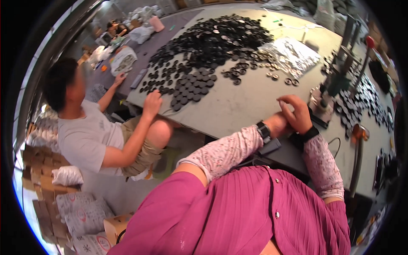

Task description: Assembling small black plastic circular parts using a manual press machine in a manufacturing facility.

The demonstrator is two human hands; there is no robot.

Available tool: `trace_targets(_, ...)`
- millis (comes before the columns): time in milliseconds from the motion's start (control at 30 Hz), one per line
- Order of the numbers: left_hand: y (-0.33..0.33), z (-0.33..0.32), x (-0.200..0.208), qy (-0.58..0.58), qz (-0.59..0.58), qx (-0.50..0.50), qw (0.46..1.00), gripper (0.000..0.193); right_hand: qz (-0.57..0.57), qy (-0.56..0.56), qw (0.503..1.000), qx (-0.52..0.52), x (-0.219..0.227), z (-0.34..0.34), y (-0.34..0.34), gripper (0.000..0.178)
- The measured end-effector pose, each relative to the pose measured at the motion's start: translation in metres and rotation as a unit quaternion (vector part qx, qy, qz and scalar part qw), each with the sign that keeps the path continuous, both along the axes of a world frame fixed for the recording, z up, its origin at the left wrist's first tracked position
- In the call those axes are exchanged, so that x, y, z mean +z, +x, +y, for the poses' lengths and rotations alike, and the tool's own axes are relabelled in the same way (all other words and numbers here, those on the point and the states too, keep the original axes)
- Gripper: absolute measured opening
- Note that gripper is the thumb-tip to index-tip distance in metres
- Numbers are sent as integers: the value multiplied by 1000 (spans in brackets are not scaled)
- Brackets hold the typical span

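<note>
My right hand [300, 114] is raised above the near edge of the grey table [238, 104], its fingers bent and its thumb apart from the forefinger. Nothing shows in it. Touching or just behind it is my left hand [279, 123]; its fingers are hidden by the right. A dark wristband [263, 131] circles my left wrist, and another dark band [308, 134] my right. Close to the right hand stands a hand press [335, 87] with a dark upright column. Beyond my hands lie a few loose dark rings [291, 82].
A large heap of black discs [204, 40] covers the far table, with grey discs [193, 87] nearer. A shiny plastic bag [293, 55] lies behind. Right of the press are more grey discs [361, 104] and a copper-coloured knob [360, 132]. A seated co-worker [91, 131] reaches over the table's left edge.
</note>
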State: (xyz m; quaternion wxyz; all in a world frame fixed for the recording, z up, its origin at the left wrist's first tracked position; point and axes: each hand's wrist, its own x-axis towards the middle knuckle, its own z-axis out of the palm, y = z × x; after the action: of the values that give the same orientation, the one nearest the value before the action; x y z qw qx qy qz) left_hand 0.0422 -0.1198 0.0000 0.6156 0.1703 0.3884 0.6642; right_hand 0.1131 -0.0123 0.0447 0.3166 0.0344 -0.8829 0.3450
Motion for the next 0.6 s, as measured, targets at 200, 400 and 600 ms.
trace_targets(200,-51,-22,20,-107,265,49,957,23,-148,-209,966,-12,-41,37,10,24)
trace_targets(400,-147,-63,12,-109,754,355,542,32,-140,-200,970,6,-33,26,25,21)
trace_targets(600,-166,-117,12,-267,756,311,511,66,-145,-280,949,-5,-35,30,38,17)
